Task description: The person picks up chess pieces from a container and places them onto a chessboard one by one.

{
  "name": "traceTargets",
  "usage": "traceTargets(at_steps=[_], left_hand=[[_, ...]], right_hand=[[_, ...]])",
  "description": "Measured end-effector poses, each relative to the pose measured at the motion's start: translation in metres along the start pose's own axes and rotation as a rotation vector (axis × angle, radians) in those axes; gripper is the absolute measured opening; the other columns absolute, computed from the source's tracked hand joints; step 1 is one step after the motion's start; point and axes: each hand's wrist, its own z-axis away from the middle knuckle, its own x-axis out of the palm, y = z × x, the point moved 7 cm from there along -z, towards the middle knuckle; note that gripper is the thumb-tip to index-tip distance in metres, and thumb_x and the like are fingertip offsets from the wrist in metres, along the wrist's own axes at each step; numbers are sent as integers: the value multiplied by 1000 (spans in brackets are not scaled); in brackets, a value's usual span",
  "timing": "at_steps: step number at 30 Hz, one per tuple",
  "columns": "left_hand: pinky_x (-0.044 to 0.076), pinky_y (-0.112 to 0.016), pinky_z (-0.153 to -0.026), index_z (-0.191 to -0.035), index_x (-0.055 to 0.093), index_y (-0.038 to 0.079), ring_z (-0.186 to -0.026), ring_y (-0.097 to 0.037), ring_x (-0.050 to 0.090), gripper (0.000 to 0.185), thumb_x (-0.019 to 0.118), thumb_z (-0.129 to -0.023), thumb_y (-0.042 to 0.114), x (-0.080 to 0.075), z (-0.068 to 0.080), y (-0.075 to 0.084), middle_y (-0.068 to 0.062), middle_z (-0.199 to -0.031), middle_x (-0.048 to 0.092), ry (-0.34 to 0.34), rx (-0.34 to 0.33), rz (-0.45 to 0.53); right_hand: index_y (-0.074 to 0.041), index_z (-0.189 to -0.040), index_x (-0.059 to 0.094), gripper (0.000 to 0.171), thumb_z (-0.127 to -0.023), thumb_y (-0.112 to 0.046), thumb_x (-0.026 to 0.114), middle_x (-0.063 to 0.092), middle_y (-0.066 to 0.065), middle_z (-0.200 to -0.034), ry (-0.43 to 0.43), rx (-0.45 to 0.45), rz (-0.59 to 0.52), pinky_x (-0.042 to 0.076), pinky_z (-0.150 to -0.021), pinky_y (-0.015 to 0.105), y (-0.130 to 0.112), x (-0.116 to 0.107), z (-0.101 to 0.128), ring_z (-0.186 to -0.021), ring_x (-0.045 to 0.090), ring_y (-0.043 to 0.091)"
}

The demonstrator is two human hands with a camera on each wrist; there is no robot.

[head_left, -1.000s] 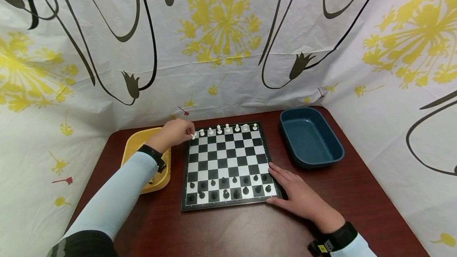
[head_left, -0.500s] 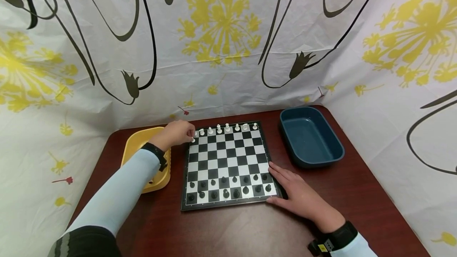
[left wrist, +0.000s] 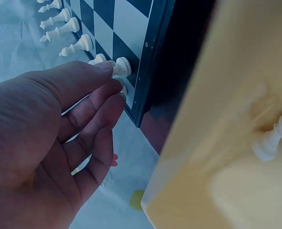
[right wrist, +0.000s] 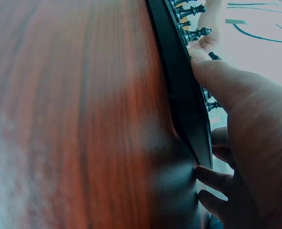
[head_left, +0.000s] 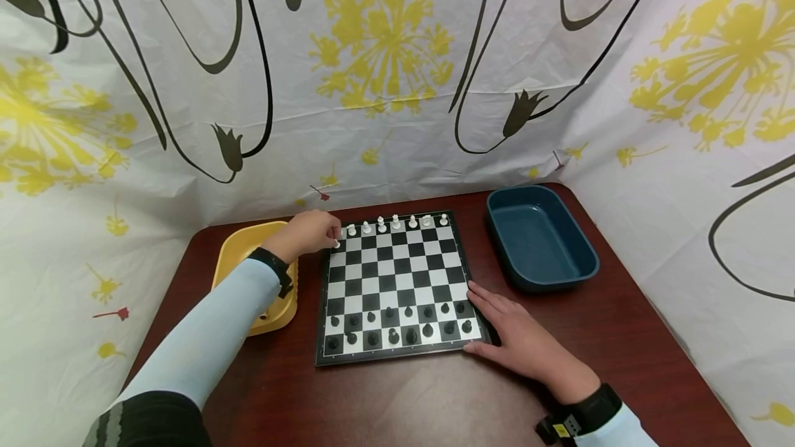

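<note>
My left hand (head_left: 312, 233) pinches a small white pawn (left wrist: 123, 67) between thumb and fingertips, right over the dark square in front of the far left corner of the chessboard (head_left: 385, 283). Its fingers cover part of the pawn, and the corner piece behind is mostly hidden. White chess pieces (head_left: 381, 225) stand along the far row. Two rows of black chess pieces (head_left: 393, 337) fill the near side. At the board's right edge rests my right hand (head_left: 512, 340), fingers extended along that side and thumb (right wrist: 217, 78) at the near edge.
Left of the board stands a yellow tray (head_left: 244, 234), partly under the left forearm, with a white pawn (left wrist: 269, 142) lying in it. A dark blue tray (head_left: 542, 285) is at the back right. A patterned white sheet (head_left: 397, 150) hangs behind the brown table (head_left: 279, 392).
The left hand has shifted slightly toward me with the pawn, from beside the corner piece to the square in front of it. My right hand has stayed in place.
</note>
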Motion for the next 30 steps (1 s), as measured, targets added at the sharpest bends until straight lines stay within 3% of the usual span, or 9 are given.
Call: traceTargets(at_steps=[5,10,15,20,25,30], left_hand=[[57,-42,-87,-104,78,18,-88,-22,66,9,83,-102,24,-1,3,-5,0,-98,74,-8,-28,4],[59,-45,-89,-110,79,16,-94,-23,70,11,79,-104,25,-13,16,-18,-2,-105,77,44,-32,13],[59,-50,-88,-111,78,12,-96,-28,71,16,74,-107,27,-30,48,-39,-6,-106,77,133,-35,78],[58,-54,-89,-113,78,10,-100,-31,72,18,71,-109,26,-31,88,-76,-9,-108,78,187,-107,133],[56,-51,-82,-112,76,10,-93,-29,67,16,72,-108,25,-23,123,-100,-10,-106,76,175,-190,152],[54,-45,-77,-108,75,11,-87,-25,65,11,77,-105,21,-7,140,-107,-6,-99,74,139,-193,154]], right_hand=[[-17,-172,41,100,-95,-70,77,29,-5,-181,-5,-1,-2,40,-121,64,-1,0,-1,-159,41,30],[-16,-172,41,100,-95,-70,77,29,-5,-181,-7,1,1,40,-121,63,-1,0,-2,-159,41,30],[-15,-171,42,99,-96,-69,77,30,-4,-180,-11,8,-6,40,-121,64,-2,1,-1,-159,42,31],[-14,-171,42,100,-95,-68,78,31,-3,-180,-12,8,-18,40,-121,65,-2,0,-1,-159,41,32],[-15,-171,42,100,-95,-70,77,30,-3,-180,-11,6,-12,40,-121,65,-1,1,-1,-159,41,32],[-16,-172,41,100,-96,-72,74,30,-3,-181,-15,2,-7,40,-121,65,1,3,-2,-159,41,32]])
